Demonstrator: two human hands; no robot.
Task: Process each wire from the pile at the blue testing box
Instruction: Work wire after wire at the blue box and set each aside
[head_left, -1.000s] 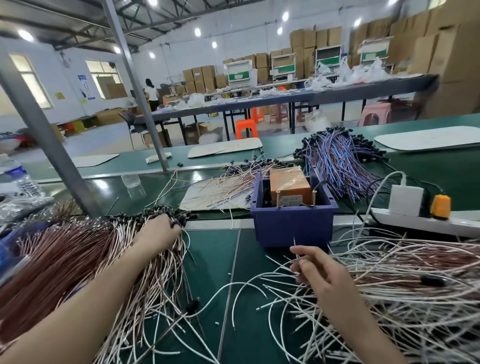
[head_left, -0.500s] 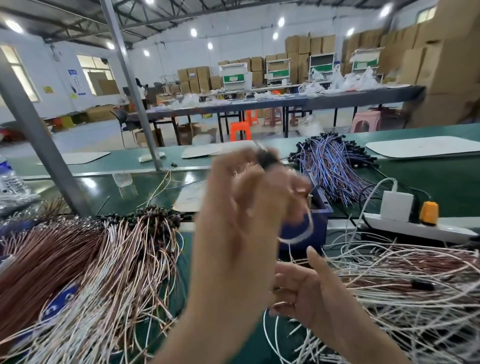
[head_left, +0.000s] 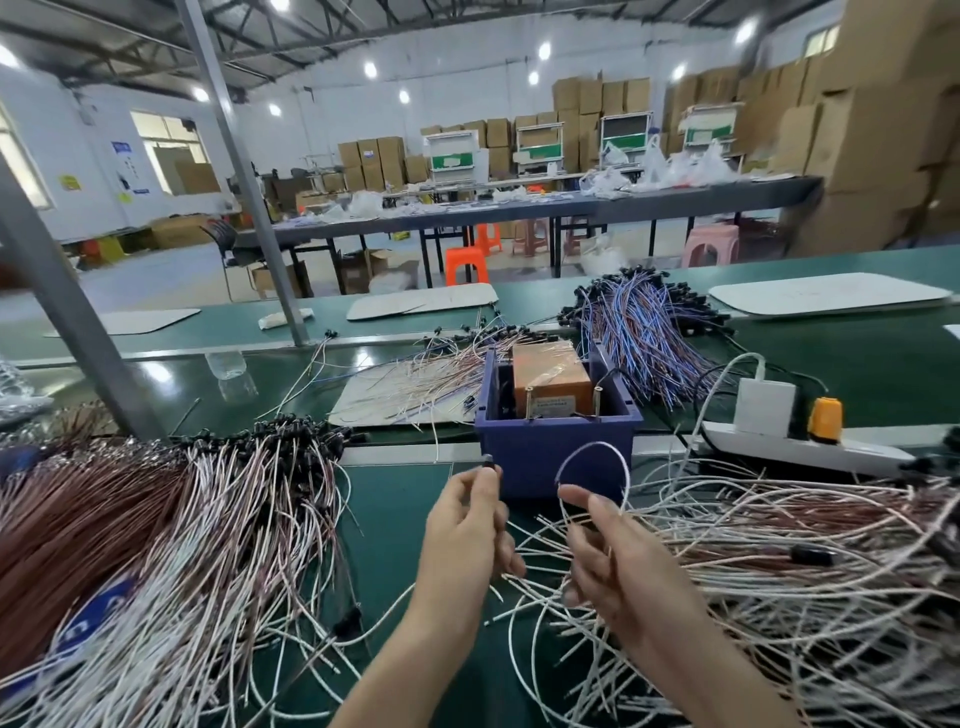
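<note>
The blue testing box (head_left: 556, 441) stands mid-table with an orange unit and two upright metal pins inside. Just in front of it my left hand (head_left: 467, 525) pinches the black connector end of a white wire (head_left: 597, 452). The wire arcs in a loop before the box's front wall, and my right hand (head_left: 608, 551) pinches its other part between thumb and finger. A loose pile of white and brown wires (head_left: 779, 571) lies to the right under my right hand. A combed bundle of wires with black ends (head_left: 182, 519) lies to the left.
A white power strip (head_left: 800, 447) with a white adapter and orange plug lies right of the box. Blue-purple wires (head_left: 644, 327) are heaped behind it, beside loose wires on a cardboard sheet (head_left: 363, 395). A grey slanted post (head_left: 67, 312) rises at left.
My left hand left the bundle at left, swung up close to the camera, and now holds a wire's black end in front of the box. My right hand lifted from the pile with the wire.
</note>
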